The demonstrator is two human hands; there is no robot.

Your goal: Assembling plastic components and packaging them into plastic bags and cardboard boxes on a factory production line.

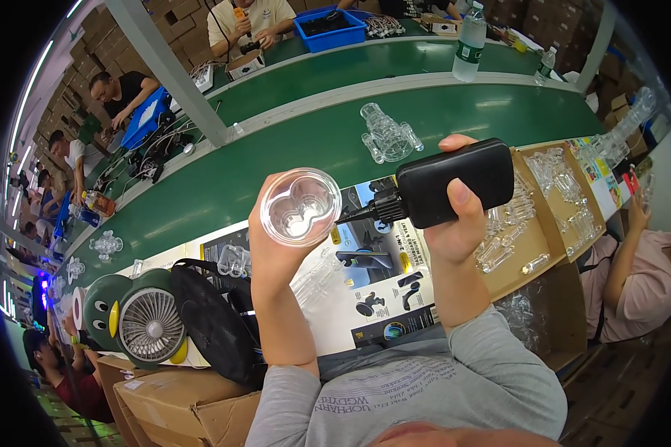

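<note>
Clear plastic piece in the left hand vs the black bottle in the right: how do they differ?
The clear plastic piece is transparent and round with a two-lobed hollow; the black bottle is opaque and blocky, with a thin nozzle. The piece's open face turns toward the camera; the bottle lies sideways, nozzle pointing at the piece. Both are held above the green conveyor belt.

Both forearms rose from the lower edge, elbows bent, grey sleeves pushed to mid-forearm. Left hand (pixel 270 240) was raised, palm away, fingers curled up around a clear plastic piece (pixel 300 206). Right hand (pixel 455 216) was raised just beside it, thumb forward, fingers wrapped over a black bottle (pixel 455 181), nozzle pointing left.
</note>
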